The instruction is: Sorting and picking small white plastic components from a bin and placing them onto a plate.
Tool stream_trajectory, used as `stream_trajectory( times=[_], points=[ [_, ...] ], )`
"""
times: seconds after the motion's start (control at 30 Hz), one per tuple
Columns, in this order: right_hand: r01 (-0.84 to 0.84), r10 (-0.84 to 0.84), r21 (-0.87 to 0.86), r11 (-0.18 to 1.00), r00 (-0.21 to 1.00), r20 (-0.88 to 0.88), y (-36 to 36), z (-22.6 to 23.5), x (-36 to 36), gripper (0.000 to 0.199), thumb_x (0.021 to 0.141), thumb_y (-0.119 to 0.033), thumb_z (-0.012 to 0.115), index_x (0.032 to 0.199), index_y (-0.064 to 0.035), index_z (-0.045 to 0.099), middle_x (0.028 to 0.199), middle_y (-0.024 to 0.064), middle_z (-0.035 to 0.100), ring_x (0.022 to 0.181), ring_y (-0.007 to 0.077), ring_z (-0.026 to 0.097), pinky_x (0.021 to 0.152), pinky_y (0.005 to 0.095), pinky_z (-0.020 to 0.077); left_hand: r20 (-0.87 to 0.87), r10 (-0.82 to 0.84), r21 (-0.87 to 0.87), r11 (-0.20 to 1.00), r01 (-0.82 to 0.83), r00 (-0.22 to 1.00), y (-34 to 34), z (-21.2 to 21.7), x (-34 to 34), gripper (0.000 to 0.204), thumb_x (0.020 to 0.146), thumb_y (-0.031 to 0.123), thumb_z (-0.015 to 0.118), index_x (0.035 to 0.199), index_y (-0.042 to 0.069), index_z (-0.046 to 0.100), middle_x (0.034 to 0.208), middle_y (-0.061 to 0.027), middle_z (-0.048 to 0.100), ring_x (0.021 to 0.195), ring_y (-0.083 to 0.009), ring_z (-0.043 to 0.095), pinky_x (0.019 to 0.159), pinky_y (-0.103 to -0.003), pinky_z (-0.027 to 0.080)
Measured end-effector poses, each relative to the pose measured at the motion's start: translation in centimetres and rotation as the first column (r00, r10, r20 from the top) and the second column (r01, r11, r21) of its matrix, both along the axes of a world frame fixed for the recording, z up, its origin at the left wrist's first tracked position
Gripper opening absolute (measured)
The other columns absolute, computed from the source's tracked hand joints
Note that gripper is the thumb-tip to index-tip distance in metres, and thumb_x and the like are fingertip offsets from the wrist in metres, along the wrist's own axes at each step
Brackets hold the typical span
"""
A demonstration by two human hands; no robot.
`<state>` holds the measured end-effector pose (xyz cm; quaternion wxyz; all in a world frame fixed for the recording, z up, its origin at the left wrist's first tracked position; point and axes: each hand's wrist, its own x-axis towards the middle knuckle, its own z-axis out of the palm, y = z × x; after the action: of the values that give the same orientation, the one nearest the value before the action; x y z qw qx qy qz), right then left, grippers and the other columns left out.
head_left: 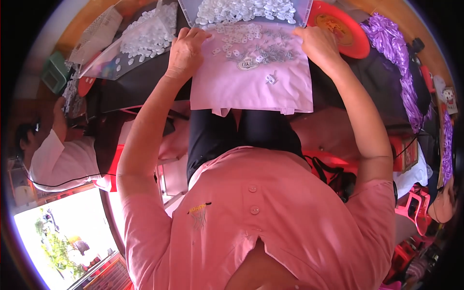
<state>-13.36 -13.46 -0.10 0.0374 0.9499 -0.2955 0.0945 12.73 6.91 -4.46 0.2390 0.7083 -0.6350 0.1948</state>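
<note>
A pale pink cloth bag (241, 92) lies spread in front of me, its near edge hanging over my lap with two strap ends showing. My left hand (186, 52) is closed at the bag's far left corner, fingers pinching the cloth. At the far right corner my right hand (316, 44) pinches the edge in the same way. Between them on the cloth lie a loose group of small white plastic pieces (237, 34) and a heap of small grey metal pieces (273, 53). One white piece with metal parts (271, 78) lies apart, nearer me.
Beyond the bag stands a clear bin (187, 10) of white pieces. To the left is a clear bag of white pieces (150, 36), with a green basket (54, 72) farther out. A red plate (355, 43) and purple ribbon strands (394, 46) lie right. Another person (63, 159) sits left.
</note>
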Motion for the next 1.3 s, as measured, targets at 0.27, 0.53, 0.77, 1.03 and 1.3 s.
stream_trajectory(
  times=[0.27, 0.53, 0.77, 1.03, 1.3],
  points=[
    [0.042, -0.038, 0.051, 0.998, 0.996, -0.082, 0.3, 0.0, 0.0, 0.043, 0.082, -0.004, 0.048, 0.117, -0.0198, 0.067, 0.097, 0.0151, 0.069, 0.093, 0.0323, 0.065, 0.079, 0.0492, 0.0488, 0.047, -0.007, 0.012, 1.000, 0.006, 0.999, 0.0, -0.8, -0.2, 0.038, 0.078, 0.006, 0.053, 0.114, 0.013, 0.062, 0.111, -0.0034, 0.064, 0.106, -0.0260, 0.055, 0.087, -0.042, 0.044],
    [0.027, -0.027, -0.003, 1.000, 0.993, -0.117, -0.6, -0.9, 0.3, 0.044, 0.083, -0.006, 0.049, 0.122, -0.0210, 0.064, 0.098, 0.0134, 0.069, 0.093, 0.0317, 0.066, 0.077, 0.0493, 0.0492, 0.168, 0.035, 0.091, 0.995, -0.051, 0.985, -0.9, -0.8, 0.3, 0.038, 0.081, 0.007, 0.053, 0.118, 0.014, 0.058, 0.113, -0.0025, 0.064, 0.107, -0.0253, 0.056, 0.085, -0.045, 0.045],
    [-0.009, 0.002, -0.165, 0.986, 0.999, -0.046, 0.1, -1.1, 0.1, 0.034, 0.081, -0.007, 0.051, 0.110, -0.0158, 0.066, 0.079, 0.0142, 0.068, 0.078, 0.0324, 0.068, 0.064, 0.0480, 0.0506, 0.183, 0.022, 0.092, 0.995, -0.040, 0.983, -1.7, -0.6, 1.0, 0.035, 0.082, 0.007, 0.053, 0.115, 0.014, 0.060, 0.114, -0.0028, 0.063, 0.105, -0.0258, 0.056, 0.083, -0.043, 0.047],
    [-0.145, 0.163, -0.143, 0.979, 0.979, 0.122, -0.2, -1.5, -0.6, 0.020, 0.080, -0.008, 0.052, 0.094, -0.0091, 0.066, 0.076, 0.0135, 0.068, 0.073, 0.0319, 0.068, 0.057, 0.0466, 0.0506, 0.098, 0.036, 0.018, 0.999, -0.038, 0.995, -1.0, -0.3, 0.0, 0.036, 0.080, 0.004, 0.052, 0.115, 0.010, 0.060, 0.107, -0.0094, 0.062, 0.101, -0.0315, 0.056, 0.088, -0.043, 0.046],
    [-0.123, 0.140, -0.157, 0.980, 0.985, 0.099, -0.5, -2.2, -0.2, 0.018, 0.082, -0.011, 0.052, 0.092, -0.0075, 0.065, 0.075, 0.0135, 0.067, 0.074, 0.0321, 0.068, 0.058, 0.0482, 0.0510, 0.014, 0.002, -0.023, 1.000, -0.002, 1.000, 0.1, 0.5, -1.0, 0.033, 0.080, 0.003, 0.059, 0.113, 0.007, 0.061, 0.104, -0.0105, 0.062, 0.098, -0.0320, 0.057, 0.084, -0.040, 0.047]
  ],
)
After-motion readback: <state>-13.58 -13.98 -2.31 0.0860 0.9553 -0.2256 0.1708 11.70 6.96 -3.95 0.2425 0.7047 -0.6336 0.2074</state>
